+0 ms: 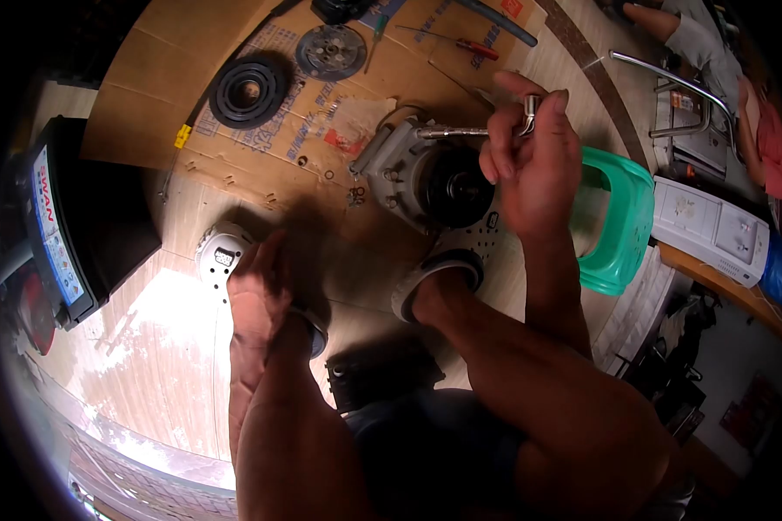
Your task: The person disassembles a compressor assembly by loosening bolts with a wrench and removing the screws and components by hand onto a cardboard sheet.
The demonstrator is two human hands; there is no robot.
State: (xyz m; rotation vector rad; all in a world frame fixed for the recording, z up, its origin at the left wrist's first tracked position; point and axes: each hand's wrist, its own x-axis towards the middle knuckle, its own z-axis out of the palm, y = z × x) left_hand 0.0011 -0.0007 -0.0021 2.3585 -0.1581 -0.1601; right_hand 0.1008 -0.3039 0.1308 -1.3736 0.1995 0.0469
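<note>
My right hand [539,161] is raised at the right, its fingers closed around a chrome socket wrench [452,133]. The handle points left over a grey metal machine unit [395,169], and the socket end shows between thumb and finger. That unit, with a black round pulley [456,187] on its side, stands by my right shoe [434,278]. My left hand [265,278] hangs in front of my left leg, fingers loosely extended beside my left shoe [222,252]. Nothing shows in it, though shadow covers part of the fingers.
Cardboard [165,78] on the floor bears a black ringed pulley [250,91], a metal disc [331,52], a red-handled screwdriver [478,49] and small rings. A green plastic stool [621,226] stands right, a black SWAN-labelled case [87,226] left. Another person [704,52] is at upper right.
</note>
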